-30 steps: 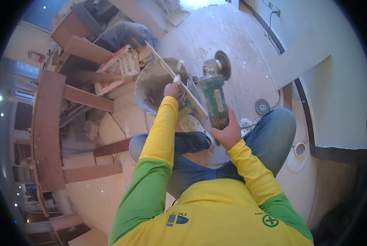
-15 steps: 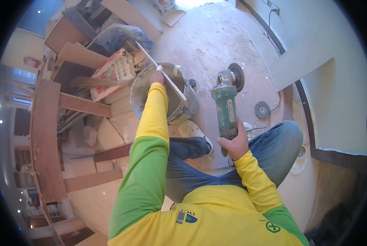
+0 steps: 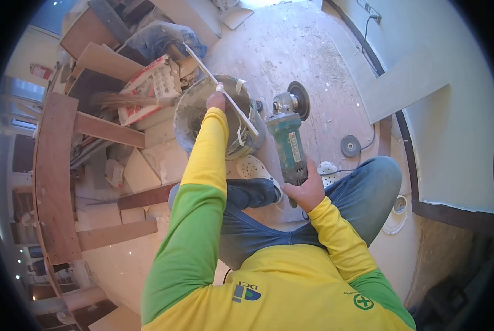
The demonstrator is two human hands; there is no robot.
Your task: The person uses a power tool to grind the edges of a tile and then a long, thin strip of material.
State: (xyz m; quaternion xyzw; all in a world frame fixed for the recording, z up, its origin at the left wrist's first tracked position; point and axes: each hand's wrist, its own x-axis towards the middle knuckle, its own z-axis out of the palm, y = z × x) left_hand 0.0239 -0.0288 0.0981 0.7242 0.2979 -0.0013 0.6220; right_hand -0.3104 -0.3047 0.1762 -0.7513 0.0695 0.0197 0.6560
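Over a dusty bucket (image 3: 186,118), my left hand (image 3: 216,100) is closed around a thin white strip (image 3: 239,113), which slants across the bucket's mouth. My right hand (image 3: 307,190) grips the rear body of a teal angle grinder (image 3: 288,144). The grinder's disc (image 3: 299,100) points away from me and is to the right of the bucket, apart from the strip. A loose round disc (image 3: 350,146) lies on the floor right of the grinder.
Wooden boards (image 3: 56,176) and a straw broom (image 3: 131,100) are at the left. A printed sack (image 3: 158,83) lies behind the broom. A cable (image 3: 365,41) hangs from a wall socket at the upper right. A white ring-shaped item (image 3: 394,223) lies beside my right knee.
The grinder in my right hand has moved left, closer to the bucket and the strip. My left hand and the strip have shifted only slightly.
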